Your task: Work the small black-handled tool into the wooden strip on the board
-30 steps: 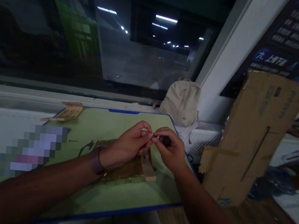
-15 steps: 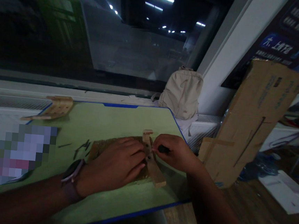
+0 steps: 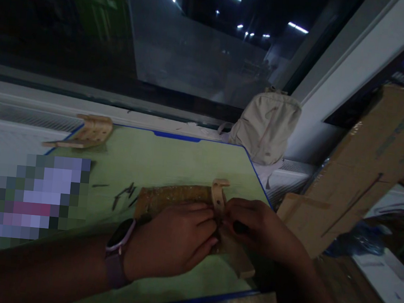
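1. From where I stand, the left hand (image 3: 175, 236) lies palm down over a brown pad (image 3: 173, 194), fingers slightly bent and close together, tips beside the curved wooden piece (image 3: 218, 195); whether they press or pinch it I can't tell.
2. The right hand (image 3: 254, 224) curls closed around a black object (image 3: 240, 228), its fingertips at the middle of the wooden piece.
3. That wooden piece sits between the two hands, hooked end toward the window (image 3: 196, 52), the straight end reaching past the pad.
4. Left of the pad, some thin dark pieces (image 3: 125, 192) lie scattered on the green table (image 3: 141, 153).
5. More curved wood (image 3: 92, 132) rests at the table's far left corner.
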